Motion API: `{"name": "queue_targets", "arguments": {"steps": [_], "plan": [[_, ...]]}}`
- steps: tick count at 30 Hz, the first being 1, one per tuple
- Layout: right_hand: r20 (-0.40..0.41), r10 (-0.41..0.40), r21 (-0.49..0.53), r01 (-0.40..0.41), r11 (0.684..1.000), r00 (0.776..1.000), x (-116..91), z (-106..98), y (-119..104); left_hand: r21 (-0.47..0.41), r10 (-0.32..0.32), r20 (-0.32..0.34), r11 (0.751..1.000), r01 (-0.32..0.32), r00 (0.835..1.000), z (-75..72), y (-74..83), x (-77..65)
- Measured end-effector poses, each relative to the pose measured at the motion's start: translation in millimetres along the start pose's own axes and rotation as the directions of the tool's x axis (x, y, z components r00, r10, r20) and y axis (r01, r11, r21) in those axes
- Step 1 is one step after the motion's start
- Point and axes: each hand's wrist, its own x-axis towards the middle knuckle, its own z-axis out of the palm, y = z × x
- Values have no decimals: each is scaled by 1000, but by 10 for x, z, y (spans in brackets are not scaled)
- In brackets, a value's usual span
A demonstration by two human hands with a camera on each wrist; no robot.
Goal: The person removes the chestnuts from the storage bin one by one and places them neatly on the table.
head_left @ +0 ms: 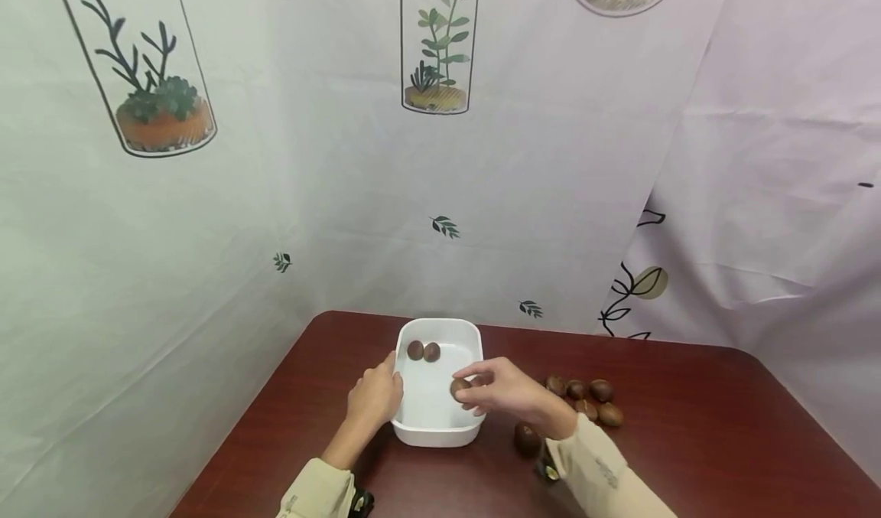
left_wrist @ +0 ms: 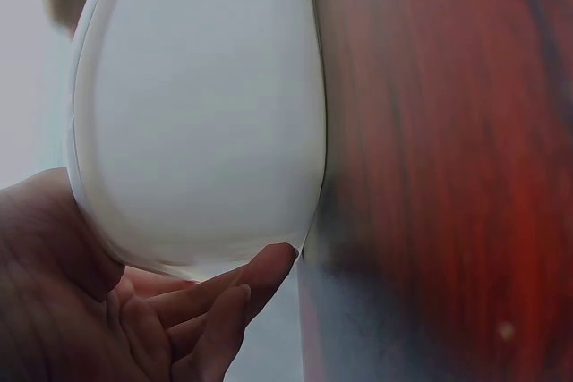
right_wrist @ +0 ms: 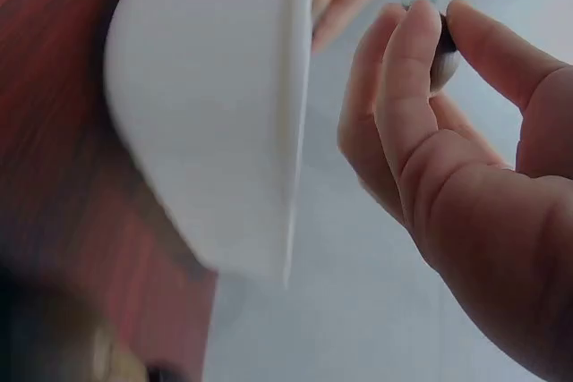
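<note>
A white, deep rectangular dish (head_left: 443,437) with rounded corners stands on the table. My left hand (head_left: 375,395) holds the dish by its left wall. In the left wrist view, fingers (left_wrist: 224,310) lie along the outside of the white wall. Over the dish's right side, my right hand (head_left: 505,388) pinches a brown chestnut (head_left: 460,388) between thumb and fingertips. The right wrist view shows this chestnut (right_wrist: 443,64) dark on top and paler below, above rim level. Two chestnuts (head_left: 423,350) lie side by side at the dish's far left.
Several loose chestnuts (head_left: 599,402) lie on the dark red table (head_left: 688,418), right of the dish. Another chestnut (head_left: 528,439) sits nearer, beside the right wrist. A pale printed cloth (head_left: 482,197) hangs behind the table.
</note>
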Motion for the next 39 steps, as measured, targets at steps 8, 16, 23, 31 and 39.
{"name": "queue_targets", "arguments": {"steps": [8, 16, 23, 31, 39], "plan": [[-27, -19, -86, 17, 996, 999, -596, -545, 74, 11, -5, 6, 1000, 5, 1000, -25, -28, 28], [-89, 64, -172, -79, 982, 994, -976, -884, 276, 15, -10, 9, 1000, 10, 1000, -58, -63, 9], [-118, 90, -170, -110, 979, 989, -1132, -1035, 438, 14, -21, 14, 1000, 20, 1000, -31, -65, -3], [-109, 154, -143, -169, 975, 982, -1242, -1116, 546, 12, -2, 23, 1000, 1, 1000, 33, -28, 33], [-94, 137, -176, -152, 973, 986, -1258, -1105, 608, 12, -14, 30, 1000, 14, 999, 5, -11, -2]]}}
